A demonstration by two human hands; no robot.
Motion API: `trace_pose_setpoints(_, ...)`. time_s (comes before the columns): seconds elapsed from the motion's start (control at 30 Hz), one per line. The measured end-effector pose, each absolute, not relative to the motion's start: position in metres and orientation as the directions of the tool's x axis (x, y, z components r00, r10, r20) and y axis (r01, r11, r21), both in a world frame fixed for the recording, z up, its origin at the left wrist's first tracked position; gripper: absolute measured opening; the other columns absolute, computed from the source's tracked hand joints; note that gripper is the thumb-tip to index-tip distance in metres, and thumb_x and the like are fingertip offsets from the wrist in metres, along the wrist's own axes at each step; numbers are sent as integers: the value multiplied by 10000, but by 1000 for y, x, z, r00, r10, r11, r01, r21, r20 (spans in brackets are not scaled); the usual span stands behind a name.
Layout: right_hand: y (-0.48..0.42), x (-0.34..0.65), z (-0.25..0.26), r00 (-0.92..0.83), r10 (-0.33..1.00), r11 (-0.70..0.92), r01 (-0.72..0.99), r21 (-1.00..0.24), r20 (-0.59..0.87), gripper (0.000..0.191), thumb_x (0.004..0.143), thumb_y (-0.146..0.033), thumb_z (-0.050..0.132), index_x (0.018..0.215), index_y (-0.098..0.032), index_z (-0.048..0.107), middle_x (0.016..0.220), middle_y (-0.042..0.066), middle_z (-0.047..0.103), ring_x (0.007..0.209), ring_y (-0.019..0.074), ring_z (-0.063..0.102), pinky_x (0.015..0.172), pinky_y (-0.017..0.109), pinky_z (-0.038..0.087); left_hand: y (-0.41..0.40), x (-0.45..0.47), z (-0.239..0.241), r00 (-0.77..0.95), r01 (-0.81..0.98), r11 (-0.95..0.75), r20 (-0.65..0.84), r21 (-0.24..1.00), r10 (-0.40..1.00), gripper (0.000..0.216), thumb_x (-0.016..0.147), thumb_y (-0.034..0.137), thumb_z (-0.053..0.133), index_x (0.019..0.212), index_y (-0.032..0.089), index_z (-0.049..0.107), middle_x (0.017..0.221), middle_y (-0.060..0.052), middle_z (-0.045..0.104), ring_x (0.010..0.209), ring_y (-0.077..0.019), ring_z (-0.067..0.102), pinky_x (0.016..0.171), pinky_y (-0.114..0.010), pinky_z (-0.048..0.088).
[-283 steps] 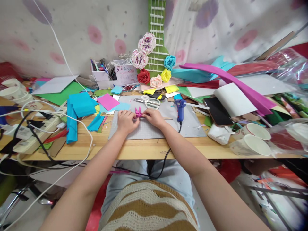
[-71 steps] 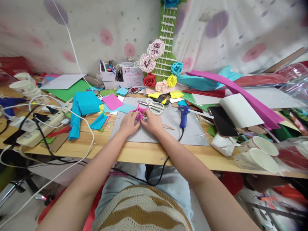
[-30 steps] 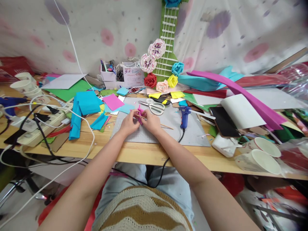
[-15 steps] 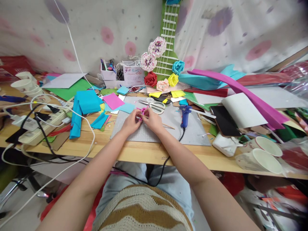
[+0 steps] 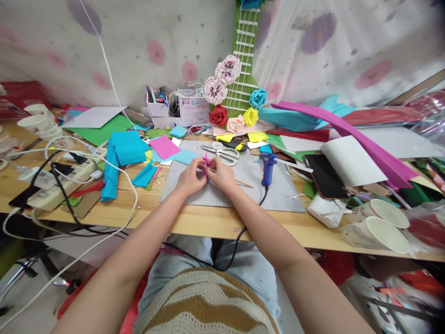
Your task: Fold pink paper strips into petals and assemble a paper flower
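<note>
My left hand (image 5: 189, 180) is closed on a small crumpled piece of magenta crepe paper (image 5: 206, 160) above the grey cutting mat. Close against it, my right hand (image 5: 223, 176) pinches a thin wooden stick (image 5: 244, 183). One end of the stick touches the paper between my fingertips, and the other sticks out to the right of my hand. My fingers hide most of the paper, so its exact shape does not show. Just beyond my hands lie white-handled scissors (image 5: 229, 157). A blue glue gun (image 5: 267, 169) rests on the mat (image 5: 236, 197) to the right.
Blue paper (image 5: 128, 148) and a magenta sheet (image 5: 164, 146) lie left. Behind stand paper flowers (image 5: 218, 115) and a pen box (image 5: 157, 108). A phone (image 5: 325, 176) and paper cups (image 5: 377, 234) are at right. A power strip (image 5: 52, 192) with tangled cables is at left.
My fingers have shifted slightly around the magenta paper, and more of it stands up above them. At the far left edge, a dark blue item and part of another person have gone from view.
</note>
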State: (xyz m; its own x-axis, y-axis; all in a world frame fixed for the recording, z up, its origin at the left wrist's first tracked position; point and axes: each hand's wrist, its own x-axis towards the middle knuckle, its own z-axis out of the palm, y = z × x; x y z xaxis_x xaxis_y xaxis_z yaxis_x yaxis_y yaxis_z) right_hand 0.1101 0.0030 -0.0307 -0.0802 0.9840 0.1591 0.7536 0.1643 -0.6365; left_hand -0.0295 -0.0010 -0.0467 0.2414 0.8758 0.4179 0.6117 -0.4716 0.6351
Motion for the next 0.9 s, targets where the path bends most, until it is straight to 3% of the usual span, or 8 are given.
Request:
trace_pose_setpoints(0.27, 3, 110, -30, -79, 986, 158, 741, -653, 149, 197, 774, -311, 554, 957, -248, 516, 924, -22, 679, 876, 165, 622, 740, 287, 443, -1, -29, -46, 235, 638, -459, 411, 618, 881, 424, 693, 107, 524, 1096, 203, 436, 1072, -45, 578, 959, -156, 582, 786, -279, 492)
trace_pose_setpoints(0.5, 6, 112, -33, -100, 982, 179, 744, -643, 157, 146, 787, -282, 531, 930, -254, 523, 896, -33, 678, 859, 164, 622, 718, 280, 433, -2, -29, -48, 249, 690, -466, 423, 554, 871, 415, 726, 254, 580, 1112, 192, 441, 1088, -67, 568, 992, -182, 561, 829, -308, 479)
trace_pose_setpoints(0.6, 6, 114, -34, -97, 982, 179, 759, -626, 163, 156, 781, -256, 519, 938, -255, 516, 908, -38, 678, 863, 167, 622, 705, 275, 425, -1, -30, -49, 251, 701, -462, 419, 544, 873, 395, 741, 214, 549, 1118, 180, 437, 1080, -72, 573, 989, -181, 562, 839, -311, 473)
trace_pose_setpoints(0.73, 2, 115, -30, -111, 976, 196, 816, -544, 186, 176, 798, -276, 487, 971, -248, 505, 914, -22, 673, 848, 178, 621, 688, 270, 411, -1, -30, -48, 215, 746, -416, 403, 520, 890, 386, 729, 71, 450, 1098, 186, 445, 1042, -62, 601, 973, -176, 573, 853, -314, 457)
trace_pose_setpoints(0.9, -2, 115, -23, -131, 962, 215, 904, -371, 239, 216, 842, -302, 413, 1025, -221, 493, 990, 37, 647, 853, 199, 606, 679, 280, 395, -1, -31, -46, 131, 770, -330, 371, 546, 919, 351, 757, 100, 450, 1092, 203, 427, 992, -47, 631, 912, -180, 599, 788, -303, 465)
